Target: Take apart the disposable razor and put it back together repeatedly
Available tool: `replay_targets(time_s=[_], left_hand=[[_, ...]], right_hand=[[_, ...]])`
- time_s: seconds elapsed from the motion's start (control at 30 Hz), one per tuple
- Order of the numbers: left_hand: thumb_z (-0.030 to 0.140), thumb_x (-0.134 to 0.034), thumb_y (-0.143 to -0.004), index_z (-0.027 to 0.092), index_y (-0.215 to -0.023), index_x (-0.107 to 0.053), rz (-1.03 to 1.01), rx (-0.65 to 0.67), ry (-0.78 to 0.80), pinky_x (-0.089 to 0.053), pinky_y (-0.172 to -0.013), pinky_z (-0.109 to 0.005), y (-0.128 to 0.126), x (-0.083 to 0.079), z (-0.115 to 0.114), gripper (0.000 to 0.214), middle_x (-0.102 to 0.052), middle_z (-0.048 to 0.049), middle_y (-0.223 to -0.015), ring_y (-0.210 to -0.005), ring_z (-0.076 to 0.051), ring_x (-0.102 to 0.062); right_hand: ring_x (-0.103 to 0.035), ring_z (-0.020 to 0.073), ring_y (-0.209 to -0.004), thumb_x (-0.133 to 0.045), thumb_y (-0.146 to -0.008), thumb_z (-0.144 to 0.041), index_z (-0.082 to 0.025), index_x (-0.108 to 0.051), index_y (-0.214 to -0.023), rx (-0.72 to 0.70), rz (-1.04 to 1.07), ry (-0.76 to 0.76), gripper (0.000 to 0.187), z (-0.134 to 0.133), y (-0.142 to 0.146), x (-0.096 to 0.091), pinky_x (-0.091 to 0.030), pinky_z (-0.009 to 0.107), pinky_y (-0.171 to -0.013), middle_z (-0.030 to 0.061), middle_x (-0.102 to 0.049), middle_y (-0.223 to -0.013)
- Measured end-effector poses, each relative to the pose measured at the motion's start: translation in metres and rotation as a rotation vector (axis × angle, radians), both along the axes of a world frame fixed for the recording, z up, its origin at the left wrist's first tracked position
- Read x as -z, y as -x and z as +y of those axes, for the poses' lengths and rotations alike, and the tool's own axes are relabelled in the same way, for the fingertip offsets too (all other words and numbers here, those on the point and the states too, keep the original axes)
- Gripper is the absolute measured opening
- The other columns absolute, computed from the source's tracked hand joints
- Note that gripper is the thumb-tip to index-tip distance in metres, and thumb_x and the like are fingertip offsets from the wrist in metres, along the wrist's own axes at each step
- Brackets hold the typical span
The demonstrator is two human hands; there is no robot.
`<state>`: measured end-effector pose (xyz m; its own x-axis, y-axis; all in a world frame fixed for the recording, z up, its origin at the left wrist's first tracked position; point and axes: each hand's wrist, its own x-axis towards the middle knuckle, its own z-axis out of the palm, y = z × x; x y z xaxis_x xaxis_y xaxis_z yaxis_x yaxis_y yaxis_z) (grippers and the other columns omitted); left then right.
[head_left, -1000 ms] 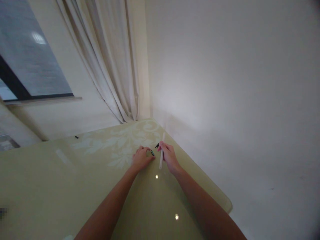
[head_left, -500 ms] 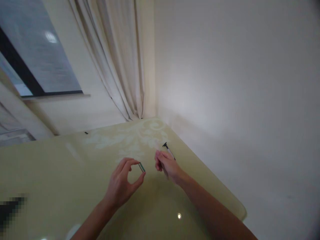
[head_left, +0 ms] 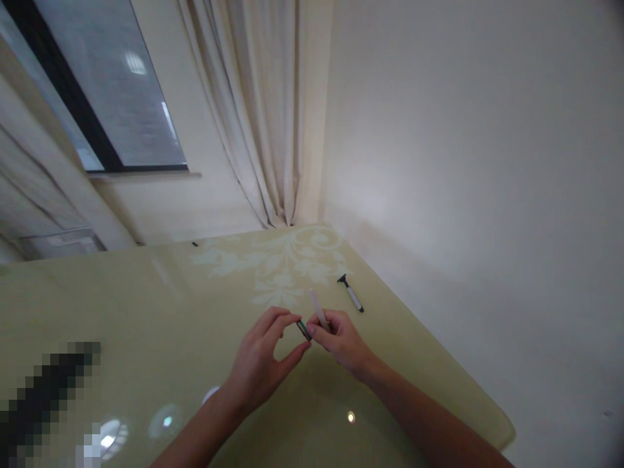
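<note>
My left hand (head_left: 266, 354) pinches a razor cartridge (head_left: 303, 329) by its two ends, between thumb and forefinger. The cartridge is small, narrow and dark-edged, with a green strip. Right beside it, my right hand (head_left: 338, 339) is closed around a pale, whitish stick (head_left: 319, 311) that points up and away; its exact kind does not show. The right thumb tip is at the cartridge's right edge; whether it touches I cannot tell. Beyond the right hand, a razor handle (head_left: 351, 294) with a black head and grey grip lies on the table.
The greenish glossy table (head_left: 424, 377) has a pale floral pattern and light reflections. A wall (head_left: 463, 195) runs along its right side. A small black object (head_left: 195, 244) lies near the far edge. A curtain (head_left: 263, 117) and window (head_left: 127, 84) are behind. A pixelated dark shape is at lower left.
My right hand has come closer to the left, bringing the stick beside the razor cartridge. The view has shifted, and the razor handle now shows in full.
</note>
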<state>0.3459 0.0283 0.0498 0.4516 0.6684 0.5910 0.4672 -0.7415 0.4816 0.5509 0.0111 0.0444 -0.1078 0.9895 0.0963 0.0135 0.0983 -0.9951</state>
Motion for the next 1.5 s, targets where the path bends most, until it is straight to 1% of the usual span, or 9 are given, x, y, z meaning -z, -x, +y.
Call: replay_targets(time_s=[0.3, 0.5, 0.6, 0.73, 0.87, 1.03, 1.2, 1.33, 1.5], left_hand=[[0.034, -0.074, -0.094, 0.025, -0.099, -0.075, -0.136, 0.152, 0.244, -0.053, -0.065, -0.027, -0.005, -0.009, -0.002, 0.011, -0.067, -0.0042, -0.095, -0.075, -0.016, -0.061], [0.039, -0.077, -0.092, 0.032, -0.131, -0.071, -0.142, 0.206, 0.309, -0.053, -0.066, -0.027, -0.008, -0.003, 0.000, 0.040, -0.066, -0.0046, -0.104, -0.073, -0.014, -0.058], [0.039, -0.075, -0.093, 0.031, -0.127, -0.072, -0.154, 0.226, 0.296, -0.053, -0.067, -0.028, -0.006, -0.004, -0.001, 0.035, -0.066, -0.0054, -0.106, -0.074, -0.014, -0.058], [0.037, -0.076, -0.093, 0.028, -0.122, -0.072, -0.202, 0.186, 0.256, -0.053, -0.069, -0.028, 0.001, -0.007, 0.004, 0.032, -0.067, -0.0040, -0.102, -0.073, -0.014, -0.058], [0.040, -0.079, -0.090, 0.026, -0.116, -0.074, -0.223, 0.142, 0.248, -0.052, -0.066, -0.027, 0.010, -0.013, 0.013, 0.030, -0.068, -0.0023, -0.094, -0.069, -0.013, -0.057], [0.043, -0.078, -0.090, 0.026, -0.112, -0.075, -0.225, 0.169, 0.291, -0.052, -0.067, -0.029, 0.013, -0.021, 0.015, 0.029, -0.069, -0.0035, -0.093, -0.070, -0.015, -0.058], [0.043, -0.073, -0.094, 0.026, -0.114, -0.072, -0.290, 0.201, 0.400, -0.052, -0.071, -0.029, 0.012, -0.017, 0.014, 0.027, -0.065, -0.0044, -0.100, -0.075, -0.015, -0.059], [0.045, -0.068, -0.097, 0.027, -0.121, -0.070, -0.358, 0.216, 0.517, -0.051, -0.073, -0.029, 0.011, -0.011, 0.014, 0.030, -0.062, -0.0039, -0.099, -0.079, -0.016, -0.059], [0.051, -0.067, -0.095, 0.025, -0.119, -0.070, -0.394, 0.250, 0.592, -0.052, -0.075, -0.031, 0.009, -0.013, 0.013, 0.035, -0.063, -0.0052, -0.099, -0.083, -0.019, -0.059]], right_hand=[[-0.028, 0.0085, -0.048, -0.078, -0.079, -0.050, -0.019, -0.060, -0.077, 0.006, 0.176, 0.154, 0.036, -0.001, 0.000, 0.005, -0.019, 0.024, -0.046, -0.0094, -0.039, -0.054], [-0.031, 0.0080, -0.051, -0.080, -0.079, -0.051, -0.017, -0.065, -0.076, -0.063, 0.101, 0.117, 0.037, -0.003, 0.001, 0.002, -0.019, 0.023, -0.047, -0.0080, -0.041, -0.057], [-0.030, 0.0073, -0.049, -0.083, -0.077, -0.055, -0.017, -0.064, -0.077, -0.111, 0.149, 0.142, 0.043, -0.003, 0.002, 0.001, -0.019, 0.023, -0.046, -0.0089, -0.040, -0.056], [-0.031, 0.0063, -0.047, -0.066, -0.091, -0.066, -0.017, -0.068, -0.088, -0.144, 0.270, 0.155, 0.049, -0.002, 0.000, -0.002, -0.017, 0.022, -0.043, -0.0071, -0.042, -0.064], [-0.028, 0.0059, -0.043, -0.060, -0.097, -0.064, -0.016, -0.072, -0.094, -0.182, 0.220, 0.112, 0.049, -0.002, -0.008, -0.011, -0.018, 0.022, -0.039, -0.0088, -0.037, -0.061], [-0.021, 0.0060, -0.039, -0.063, -0.096, -0.063, -0.019, -0.065, -0.100, -0.332, 0.180, 0.187, 0.044, -0.005, -0.012, -0.016, -0.018, 0.020, -0.037, -0.0132, -0.033, -0.052], [-0.022, 0.0068, -0.042, -0.062, -0.096, -0.063, -0.017, -0.068, -0.095, -0.271, 0.135, 0.114, 0.047, -0.006, -0.008, -0.013, -0.018, 0.021, -0.040, -0.0117, -0.033, -0.052], [-0.025, 0.0074, -0.045, -0.062, -0.098, -0.060, -0.015, -0.073, -0.098, -0.324, 0.089, 0.056, 0.047, -0.008, -0.007, -0.012, -0.019, 0.022, -0.043, -0.0100, -0.033, -0.055], [-0.027, 0.0085, -0.048, -0.058, -0.100, -0.062, -0.015, -0.078, -0.104, -0.164, 0.016, -0.032, 0.051, -0.007, -0.007, -0.012, -0.021, 0.023, -0.045, -0.0078, -0.035, -0.057]])
